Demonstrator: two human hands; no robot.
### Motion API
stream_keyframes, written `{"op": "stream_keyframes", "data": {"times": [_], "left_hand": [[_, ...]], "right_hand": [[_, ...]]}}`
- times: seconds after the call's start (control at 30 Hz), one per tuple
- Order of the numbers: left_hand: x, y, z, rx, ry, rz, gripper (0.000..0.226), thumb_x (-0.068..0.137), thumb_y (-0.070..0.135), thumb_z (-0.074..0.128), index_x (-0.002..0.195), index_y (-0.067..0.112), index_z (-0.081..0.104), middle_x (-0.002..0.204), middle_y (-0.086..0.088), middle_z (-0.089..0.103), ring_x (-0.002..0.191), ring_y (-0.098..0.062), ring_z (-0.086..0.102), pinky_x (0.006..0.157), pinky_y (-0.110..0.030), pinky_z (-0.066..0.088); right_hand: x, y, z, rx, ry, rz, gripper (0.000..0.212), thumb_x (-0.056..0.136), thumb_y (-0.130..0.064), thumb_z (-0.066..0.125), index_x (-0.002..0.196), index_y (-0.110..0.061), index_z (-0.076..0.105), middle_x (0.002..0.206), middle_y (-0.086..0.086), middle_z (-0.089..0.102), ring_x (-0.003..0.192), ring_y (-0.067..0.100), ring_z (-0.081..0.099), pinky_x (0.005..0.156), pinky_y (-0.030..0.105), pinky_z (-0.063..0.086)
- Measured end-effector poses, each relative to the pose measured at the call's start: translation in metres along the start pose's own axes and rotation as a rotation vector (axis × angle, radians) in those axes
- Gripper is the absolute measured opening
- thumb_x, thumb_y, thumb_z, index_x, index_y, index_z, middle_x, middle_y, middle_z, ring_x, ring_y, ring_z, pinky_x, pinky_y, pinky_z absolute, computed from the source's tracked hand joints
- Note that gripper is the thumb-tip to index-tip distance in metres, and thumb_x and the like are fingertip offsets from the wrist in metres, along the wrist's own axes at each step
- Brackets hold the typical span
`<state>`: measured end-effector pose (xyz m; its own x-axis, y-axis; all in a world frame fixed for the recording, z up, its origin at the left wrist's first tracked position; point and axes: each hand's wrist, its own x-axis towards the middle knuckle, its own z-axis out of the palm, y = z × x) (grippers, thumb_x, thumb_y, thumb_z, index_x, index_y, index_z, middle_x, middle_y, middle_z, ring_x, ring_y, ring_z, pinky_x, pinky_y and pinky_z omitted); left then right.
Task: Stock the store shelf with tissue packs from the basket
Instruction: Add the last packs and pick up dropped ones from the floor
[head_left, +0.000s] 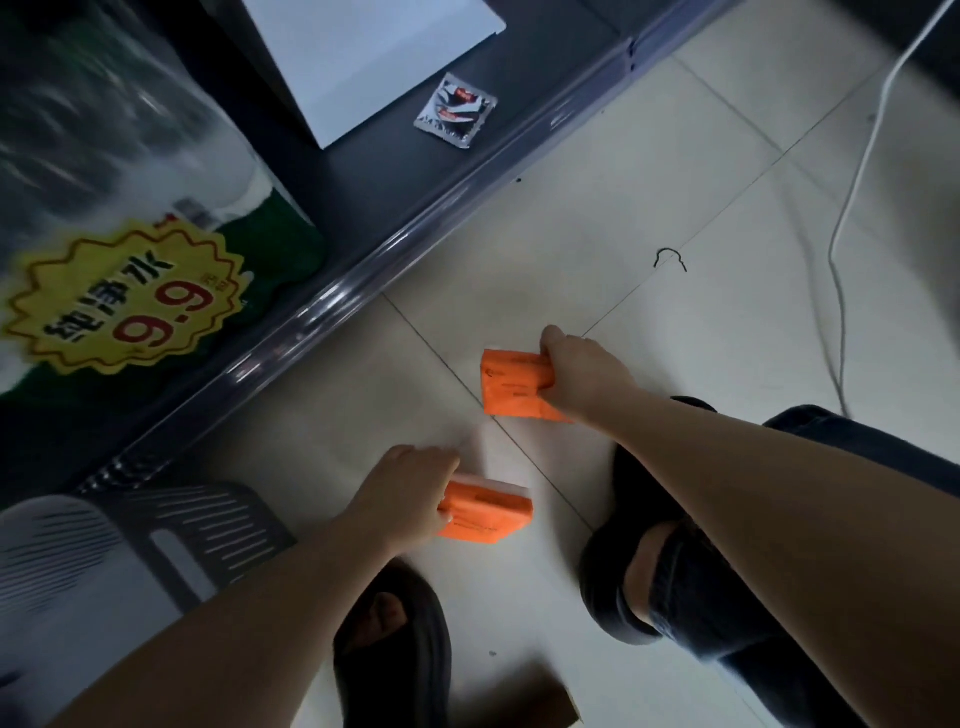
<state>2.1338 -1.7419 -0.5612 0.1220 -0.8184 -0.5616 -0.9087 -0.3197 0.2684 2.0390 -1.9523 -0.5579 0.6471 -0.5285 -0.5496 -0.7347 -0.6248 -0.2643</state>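
My right hand (582, 371) grips an orange tissue pack (511, 384) above the pale tiled floor, a little in front of the shelf edge. A second orange tissue pack (488, 512) is gripped by my left hand (402, 493), lower and nearer to me. The dark bottom shelf (363, 171) runs diagonally from lower left to upper right, with a clear plastic strip along its front edge (332, 306). The grey slatted basket (208, 525) stands at the lower left beside the shelf; its inside is not visible.
On the shelf sit a wrapped pack of water bottles with a yellow 9.9 price sticker (124, 296), a white box (363, 57) and a small silver sachet (456, 111). A white cable (852, 197) trails over the floor at right. My slippered feet (395, 639) are below.
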Motion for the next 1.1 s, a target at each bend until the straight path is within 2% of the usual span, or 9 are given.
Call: {"op": "stream_keyframes", "data": {"times": [0.13, 0.3, 0.43, 0.57, 0.67, 0.77, 0.87, 1.0, 1.1], "left_hand": [[-0.023, -0.008, -0.026, -0.18, 0.065, -0.085, 0.024, 0.08, 0.024, 0.067, 0.091, 0.022, 0.046, 0.083, 0.008, 0.058, 0.089, -0.018, 0.065, 0.078, -0.024, 0.041], [-0.041, -0.015, -0.048, -0.357, 0.185, -0.239, 0.025, 0.079, 0.026, 0.066, 0.095, 0.022, 0.047, 0.086, 0.008, 0.06, 0.083, -0.016, 0.062, 0.072, -0.028, 0.048], [-0.051, -0.017, -0.065, -0.454, 0.293, -0.36, 0.026, 0.076, 0.024, 0.066, 0.093, 0.025, 0.047, 0.073, 0.012, 0.052, 0.073, -0.011, 0.056, 0.056, -0.021, 0.038], [-0.064, -0.02, -0.091, -0.593, 0.4, -0.462, 0.027, 0.082, 0.027, 0.065, 0.102, 0.025, 0.048, 0.085, 0.009, 0.059, 0.08, -0.012, 0.061, 0.065, -0.026, 0.045], [-0.077, -0.024, -0.113, -0.718, 0.523, -0.48, 0.034, 0.085, 0.029, 0.069, 0.107, 0.023, 0.043, 0.095, 0.007, 0.056, 0.083, -0.008, 0.06, 0.066, -0.021, 0.044], [-0.086, -0.027, -0.138, -0.872, 0.599, -0.51, 0.035, 0.087, 0.027, 0.069, 0.112, 0.015, 0.046, 0.103, -0.004, 0.061, 0.093, -0.021, 0.064, 0.079, -0.04, 0.055], [-0.097, -0.025, -0.161, -1.033, 0.692, -0.5, 0.039, 0.088, 0.025, 0.069, 0.12, 0.015, 0.049, 0.111, -0.007, 0.063, 0.095, -0.025, 0.065, 0.085, -0.049, 0.056], [-0.113, -0.02, -0.186, -1.19, 0.823, -0.449, 0.034, 0.09, 0.024, 0.066, 0.12, 0.021, 0.05, 0.115, -0.007, 0.063, 0.093, -0.023, 0.066, 0.074, -0.038, 0.057], [-0.125, -0.015, -0.201, -1.26, 0.849, -0.393, 0.036, 0.091, 0.022, 0.065, 0.124, 0.016, 0.052, 0.113, -0.006, 0.063, 0.094, -0.02, 0.065, 0.071, -0.031, 0.056]], "right_hand": [[-0.011, -0.015, -0.033, 0.113, 0.043, -0.011, 0.033, 0.077, -0.01, 0.056, 0.107, -0.01, 0.041, 0.094, 0.009, 0.056, 0.095, 0.033, 0.056, 0.07, 0.036, 0.044], [-0.029, -0.034, -0.07, 0.231, 0.099, -0.04, 0.041, 0.077, -0.018, 0.066, 0.114, -0.011, 0.048, 0.107, 0.011, 0.062, 0.099, 0.031, 0.058, 0.078, 0.035, 0.046], [-0.046, -0.047, -0.094, 0.317, 0.118, -0.053, 0.031, 0.075, -0.022, 0.069, 0.099, -0.016, 0.05, 0.098, 0.007, 0.062, 0.091, 0.025, 0.058, 0.071, 0.03, 0.042], [-0.065, -0.06, -0.117, 0.396, 0.136, -0.096, 0.031, 0.073, -0.018, 0.071, 0.093, -0.019, 0.048, 0.09, 0.002, 0.058, 0.083, 0.021, 0.054, 0.068, 0.028, 0.038], [-0.078, -0.073, -0.133, 0.478, 0.131, -0.127, 0.033, 0.071, -0.014, 0.074, 0.095, -0.018, 0.051, 0.093, 0.002, 0.058, 0.086, 0.021, 0.054, 0.07, 0.03, 0.043], [-0.091, -0.085, -0.147, 0.525, 0.088, -0.16, 0.039, 0.07, -0.011, 0.077, 0.102, -0.015, 0.056, 0.099, 0.003, 0.06, 0.092, 0.021, 0.056, 0.078, 0.035, 0.05], [-0.104, -0.097, -0.157, 0.54, 0.012, -0.213, 0.043, 0.07, -0.01, 0.078, 0.105, -0.017, 0.055, 0.096, -0.004, 0.058, 0.089, 0.016, 0.057, 0.068, 0.027, 0.049], [-0.119, -0.114, -0.167, 0.494, -0.043, -0.286, 0.049, 0.068, -0.01, 0.08, 0.11, -0.019, 0.055, 0.111, 0.003, 0.059, 0.101, 0.022, 0.058, 0.086, 0.039, 0.053], [-0.128, -0.127, -0.175, 0.484, -0.059, -0.312, 0.052, 0.068, -0.012, 0.081, 0.114, -0.017, 0.056, 0.114, 0.004, 0.059, 0.103, 0.022, 0.059, 0.089, 0.04, 0.054]]}}
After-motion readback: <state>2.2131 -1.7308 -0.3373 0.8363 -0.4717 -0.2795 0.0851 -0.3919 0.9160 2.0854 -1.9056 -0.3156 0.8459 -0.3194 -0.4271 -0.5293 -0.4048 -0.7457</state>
